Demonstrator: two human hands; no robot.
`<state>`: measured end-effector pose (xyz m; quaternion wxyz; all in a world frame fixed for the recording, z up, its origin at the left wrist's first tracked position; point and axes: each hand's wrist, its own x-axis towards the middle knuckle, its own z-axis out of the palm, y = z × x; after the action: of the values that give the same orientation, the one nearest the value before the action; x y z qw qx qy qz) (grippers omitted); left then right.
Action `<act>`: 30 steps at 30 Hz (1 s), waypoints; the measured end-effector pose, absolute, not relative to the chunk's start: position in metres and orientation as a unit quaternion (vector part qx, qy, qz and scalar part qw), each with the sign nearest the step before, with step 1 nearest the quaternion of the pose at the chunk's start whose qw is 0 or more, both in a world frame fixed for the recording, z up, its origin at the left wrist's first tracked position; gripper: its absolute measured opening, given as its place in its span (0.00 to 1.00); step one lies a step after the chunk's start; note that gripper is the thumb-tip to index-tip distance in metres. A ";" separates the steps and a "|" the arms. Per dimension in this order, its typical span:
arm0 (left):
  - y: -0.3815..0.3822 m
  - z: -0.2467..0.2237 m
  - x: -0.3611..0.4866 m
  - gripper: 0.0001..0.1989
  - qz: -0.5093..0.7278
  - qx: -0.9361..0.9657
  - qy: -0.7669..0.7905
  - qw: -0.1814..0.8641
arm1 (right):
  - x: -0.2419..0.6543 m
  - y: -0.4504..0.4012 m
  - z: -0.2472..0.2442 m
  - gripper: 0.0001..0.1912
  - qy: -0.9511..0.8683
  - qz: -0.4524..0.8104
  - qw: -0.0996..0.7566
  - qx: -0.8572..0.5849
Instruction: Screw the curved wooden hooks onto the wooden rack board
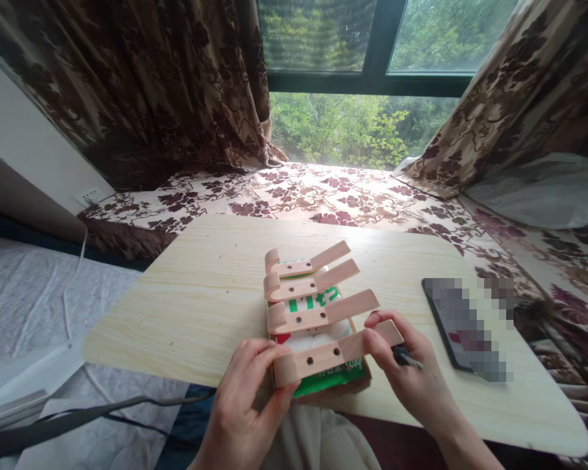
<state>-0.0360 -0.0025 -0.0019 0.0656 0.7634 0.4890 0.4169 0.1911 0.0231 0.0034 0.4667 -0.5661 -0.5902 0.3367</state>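
Several pale wooden hooks lie in a row across a green and white printed package [333,382] in front of me. Each has a curled left end, two dark screw holes and a flat end angled up to the right. My left hand [249,391] pinches the curled end of the nearest wooden hook [323,356]. At its flat end, the thumb and fingers of my right hand [414,378] close on the same hook. A slim black object with a metallic tip [406,357] is tucked in my right hand, mostly hidden. Beyond sits another wooden hook [338,309], touched by neither hand.
A light wood-grain table [176,313] carries the package. On its right lies a dark phone-like slab [453,320], partly blurred out. Floral cloth [294,189] covers the window ledge behind. Dark cables [102,414] run at the lower left.
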 end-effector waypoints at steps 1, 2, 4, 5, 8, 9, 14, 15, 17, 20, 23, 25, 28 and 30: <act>-0.002 -0.003 -0.037 0.10 0.412 0.767 0.488 0.065 | 0.191 0.023 0.003 0.08 -0.589 0.337 0.469 -0.565; -0.003 -0.004 -0.038 0.11 0.408 0.770 0.485 0.065 | 0.191 0.022 0.003 0.08 -0.590 0.338 0.470 -0.563; -0.003 -0.006 -0.040 0.11 0.404 0.775 0.481 0.064 | 0.191 0.022 0.003 0.08 -0.593 0.338 0.471 -0.559; -0.003 -0.007 -0.041 0.11 0.403 0.777 0.479 0.063 | 0.191 0.022 0.003 0.08 -0.594 0.338 0.472 -0.557; -0.001 -0.008 -0.043 0.11 0.405 0.778 0.476 0.057 | 0.190 0.022 0.004 0.08 -0.596 0.333 0.473 -0.556; 0.000 -0.009 -0.043 0.11 0.406 0.778 0.477 0.056 | 0.190 0.023 0.005 0.08 -0.598 0.330 0.474 -0.556; 0.003 -0.012 -0.045 0.11 0.405 0.781 0.471 0.059 | 0.188 0.024 0.003 0.07 -0.602 0.330 0.474 -0.551; 0.003 -0.013 -0.045 0.11 0.407 0.783 0.467 0.059 | 0.188 0.024 0.002 0.07 -0.600 0.333 0.475 -0.551; 0.002 -0.014 -0.046 0.12 0.412 0.783 0.462 0.057 | 0.188 0.024 0.001 0.07 -0.597 0.336 0.477 -0.551; 0.002 -0.014 -0.046 0.12 0.417 0.782 0.459 0.054 | 0.188 0.024 0.000 0.07 -0.599 0.337 0.476 -0.548; 0.002 -0.013 -0.045 0.11 0.419 0.780 0.462 0.055 | 0.188 0.023 0.002 0.07 -0.599 0.337 0.476 -0.549; 0.003 -0.013 -0.044 0.10 0.422 0.776 0.466 0.053 | 0.188 0.024 0.003 0.07 -0.601 0.330 0.477 -0.550; 0.004 -0.014 -0.044 0.10 0.424 0.772 0.471 0.048 | 0.187 0.026 0.005 0.07 -0.604 0.313 0.485 -0.549; 0.004 -0.015 -0.045 0.11 0.421 0.772 0.474 0.049 | 0.186 0.027 0.005 0.07 -0.604 0.309 0.488 -0.549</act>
<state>-0.0445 0.0043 -0.0146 0.0487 0.7718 0.4741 0.4210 0.1859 0.0272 0.0055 0.4877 -0.5493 -0.6042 0.3088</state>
